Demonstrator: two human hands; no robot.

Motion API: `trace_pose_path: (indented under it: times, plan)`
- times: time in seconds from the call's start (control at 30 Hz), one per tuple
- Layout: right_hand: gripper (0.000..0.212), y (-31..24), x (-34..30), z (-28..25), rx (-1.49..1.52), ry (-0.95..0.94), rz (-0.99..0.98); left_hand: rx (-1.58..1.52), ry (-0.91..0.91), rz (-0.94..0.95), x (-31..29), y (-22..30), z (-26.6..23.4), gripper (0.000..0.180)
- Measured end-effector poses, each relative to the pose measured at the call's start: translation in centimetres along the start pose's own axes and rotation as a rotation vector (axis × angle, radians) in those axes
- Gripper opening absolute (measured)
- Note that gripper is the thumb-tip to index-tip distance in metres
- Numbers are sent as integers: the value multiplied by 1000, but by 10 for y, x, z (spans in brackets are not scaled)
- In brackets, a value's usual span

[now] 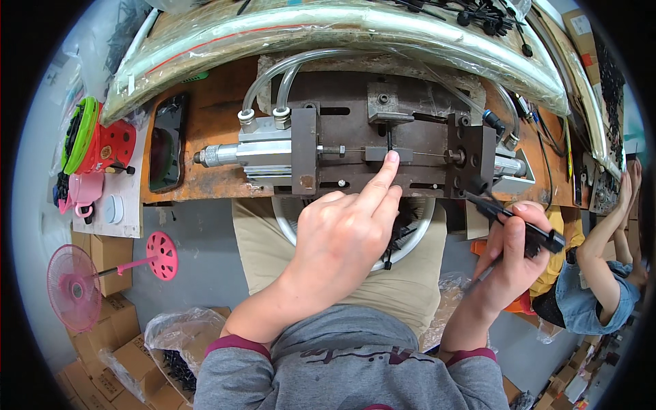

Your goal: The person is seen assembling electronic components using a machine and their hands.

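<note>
My left hand point(342, 229) reaches over a dark metal clamping fixture point(417, 89). Its index finger is stretched out, the tip touching a small grey block point(374, 155) at the lower end of a thin black part point(390, 134); the other fingers bend beneath the palm. My right hand point(509, 266) is closed around several slim black plastic parts point(550, 238) just right of the fixture's front edge. Thin rods run from the block toward a left air cylinder point(266, 156) and a right end plate point(480, 154).
Clear hoses point(287, 65) arch behind the fixture. A phone point(167, 140) lies left on the wooden bench, near a red container point(113, 147). Below stand a pink fan point(74, 287) and cartons point(113, 256). Another person's arm point(605, 225) is at far right. A white-rimmed basket point(417, 239) sits at my lap.
</note>
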State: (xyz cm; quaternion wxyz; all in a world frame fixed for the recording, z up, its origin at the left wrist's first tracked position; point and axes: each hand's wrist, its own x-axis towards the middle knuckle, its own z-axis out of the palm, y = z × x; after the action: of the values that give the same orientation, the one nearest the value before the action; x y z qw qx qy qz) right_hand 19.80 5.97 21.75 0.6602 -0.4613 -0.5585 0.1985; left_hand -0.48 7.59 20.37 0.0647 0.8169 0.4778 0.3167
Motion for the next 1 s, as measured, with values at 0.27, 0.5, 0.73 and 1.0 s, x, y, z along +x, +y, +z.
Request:
trace_pose_path:
  times: [0.27,0.5,0.73,1.0]
  plan:
    - [42,-4,1,15,-601,-480,-801,-837,15,-7,-10,19,-33,45]
    - [41,6,5,14,-553,-383,-743,-633,129,0,-11,15,-36,40]
    - [12,9,1,3,-50,-85,-120,-184,115,14,-10,4,-5,31]
    - [21,7,3,-3,513,-142,446,49,-42,53,-4,5,3,27]
